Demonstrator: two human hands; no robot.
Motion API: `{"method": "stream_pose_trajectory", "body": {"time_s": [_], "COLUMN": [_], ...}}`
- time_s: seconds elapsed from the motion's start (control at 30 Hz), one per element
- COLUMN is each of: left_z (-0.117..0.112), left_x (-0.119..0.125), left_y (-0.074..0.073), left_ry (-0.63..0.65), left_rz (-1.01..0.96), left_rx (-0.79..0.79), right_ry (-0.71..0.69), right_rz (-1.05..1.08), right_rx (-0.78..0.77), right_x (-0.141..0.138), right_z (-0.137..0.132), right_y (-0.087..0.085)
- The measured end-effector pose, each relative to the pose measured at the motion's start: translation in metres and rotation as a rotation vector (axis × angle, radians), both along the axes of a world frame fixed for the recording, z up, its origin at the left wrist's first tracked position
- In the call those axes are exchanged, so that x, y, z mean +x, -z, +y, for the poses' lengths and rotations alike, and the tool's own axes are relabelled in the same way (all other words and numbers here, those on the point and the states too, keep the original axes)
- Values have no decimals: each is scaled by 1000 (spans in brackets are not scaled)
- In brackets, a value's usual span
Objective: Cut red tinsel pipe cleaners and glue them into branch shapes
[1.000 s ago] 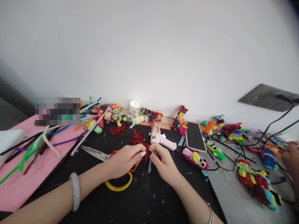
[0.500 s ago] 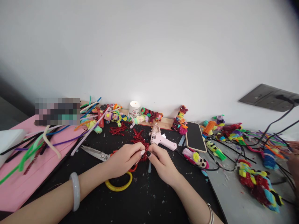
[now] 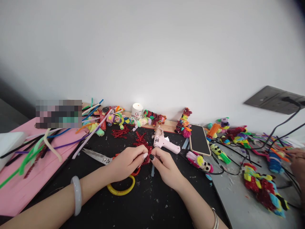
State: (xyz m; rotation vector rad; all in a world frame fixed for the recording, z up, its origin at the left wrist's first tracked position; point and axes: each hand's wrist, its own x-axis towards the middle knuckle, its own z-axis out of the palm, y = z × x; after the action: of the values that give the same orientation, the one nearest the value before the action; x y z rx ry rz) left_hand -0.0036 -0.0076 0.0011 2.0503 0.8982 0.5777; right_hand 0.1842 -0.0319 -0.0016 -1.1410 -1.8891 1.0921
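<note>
Fingertips of my left hand [image 3: 130, 163] and my right hand [image 3: 165, 165] meet over the black work mat [image 3: 152, 206]. Both pinch a piece of red tinsel pipe cleaner [image 3: 148, 152], mostly hidden by the fingers. Loose cut red tinsel pieces [image 3: 140, 139] lie just behind it, with another small pile [image 3: 119, 132] farther left. Scissors [image 3: 121, 192] with yellow and orange handles rest partly under my left hand, blades pointing left. Just beyond my right hand, a pale pink glue gun [image 3: 166, 144] lies on its side.
Pipe cleaners [image 3: 53, 144] spread over a pink board [image 3: 14, 197] at left. A paper cup [image 3: 137, 110] and pipe-cleaner dolls [image 3: 184, 122] line the wall. At right are a phone [image 3: 199, 140], cables, more dolls [image 3: 264, 190] and another person's hand [image 3: 297, 162].
My two hands keep almost the same pose around the red tinsel piece. At the right edge, the other person's hand has come slightly farther into view.
</note>
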Motion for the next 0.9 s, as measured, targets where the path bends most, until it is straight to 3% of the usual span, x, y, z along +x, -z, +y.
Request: {"method": "stream_pose_trajectory", "body": {"time_s": [0.9], "left_z": [-1], "left_x": [0], "left_y": [-1], "left_ry": [21], "left_rz": [24], "left_rx": [5], "right_ry": [17], "right_rz": [4], "right_rx": [-20], "right_x": [-3], "right_z": [-1], "right_y": [2]}}
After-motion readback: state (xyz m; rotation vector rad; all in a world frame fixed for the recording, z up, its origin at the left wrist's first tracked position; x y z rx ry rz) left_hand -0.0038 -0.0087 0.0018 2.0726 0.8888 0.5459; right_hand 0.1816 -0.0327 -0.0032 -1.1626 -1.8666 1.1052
